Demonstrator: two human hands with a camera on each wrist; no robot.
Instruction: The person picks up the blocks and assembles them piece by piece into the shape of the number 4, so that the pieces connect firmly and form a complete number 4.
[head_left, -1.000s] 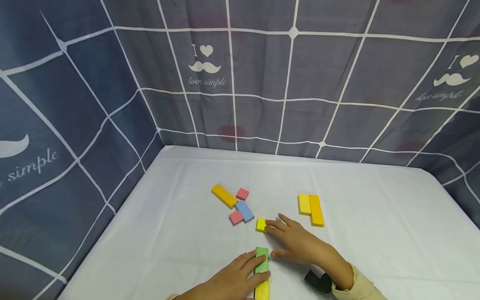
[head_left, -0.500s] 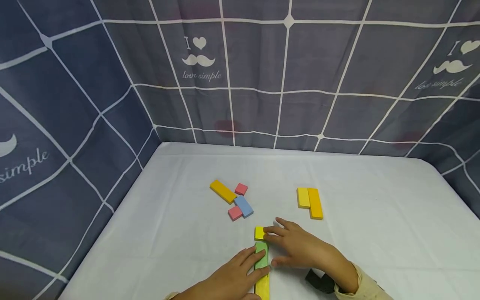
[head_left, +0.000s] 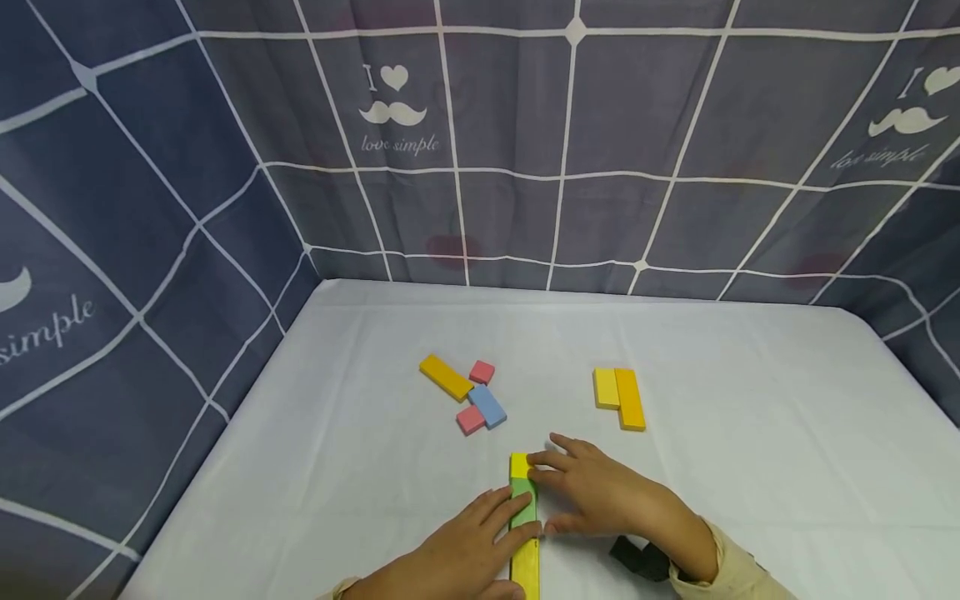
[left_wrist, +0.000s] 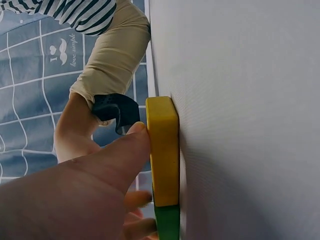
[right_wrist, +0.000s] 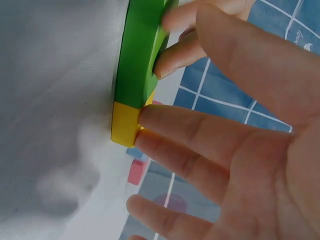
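Note:
In the head view a row of blocks runs away from the table's front: a long yellow block point(head_left: 527, 571), a green block point(head_left: 522, 486) and a small yellow block point(head_left: 518, 465) at the far end. My left hand point(head_left: 465, 546) rests its extended fingers across the green and long yellow blocks; its thumb touches the long block's side in the left wrist view. With straight, spread fingers my right hand point(head_left: 600, 492) touches the small yellow block, which meets the green block's end in the right wrist view.
Beyond the row, an orange-yellow block point(head_left: 446, 377), a blue block point(head_left: 488, 406) and two pink blocks point(head_left: 471, 419) lie clustered. Right of them sit a yellow block point(head_left: 606, 388) and a longer orange-yellow block point(head_left: 631, 400) side by side. A dark strap point(head_left: 639, 558) shows at the right wrist.
My right hand has slid the small yellow block toward me, closing the gap to the green block. The left hand stays on the row. The head view has tilted slightly.

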